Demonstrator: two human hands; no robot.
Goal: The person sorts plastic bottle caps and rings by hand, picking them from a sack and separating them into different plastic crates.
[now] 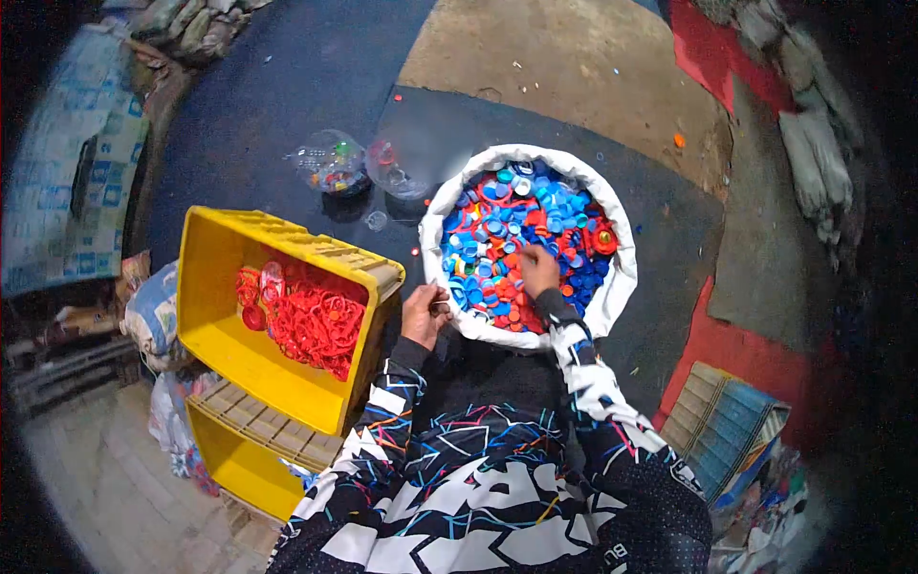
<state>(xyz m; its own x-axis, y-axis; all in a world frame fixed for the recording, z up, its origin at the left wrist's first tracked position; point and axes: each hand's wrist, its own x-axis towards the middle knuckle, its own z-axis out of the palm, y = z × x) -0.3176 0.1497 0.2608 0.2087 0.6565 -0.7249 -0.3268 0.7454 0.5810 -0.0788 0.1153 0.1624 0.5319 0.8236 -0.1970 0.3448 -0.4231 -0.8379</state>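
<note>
A white sack with a rolled-down rim stands in front of me, full of blue, red, white and orange bottle caps. Among the caps, near the middle of the sack, my right hand has its fingers drawn together and pointing down; what they hold is hidden. My left hand is beside the sack's left rim with its fingers curled in; anything inside them is too small to name. To its left, a tilted yellow crate holds red plastic rings and caps.
A second yellow crate lies below the first. Clear plastic containers with some caps stand beyond it. Loose caps, one an orange cap, dot the floor. Stuffed sacks line the right side. A slatted crate stands at lower right.
</note>
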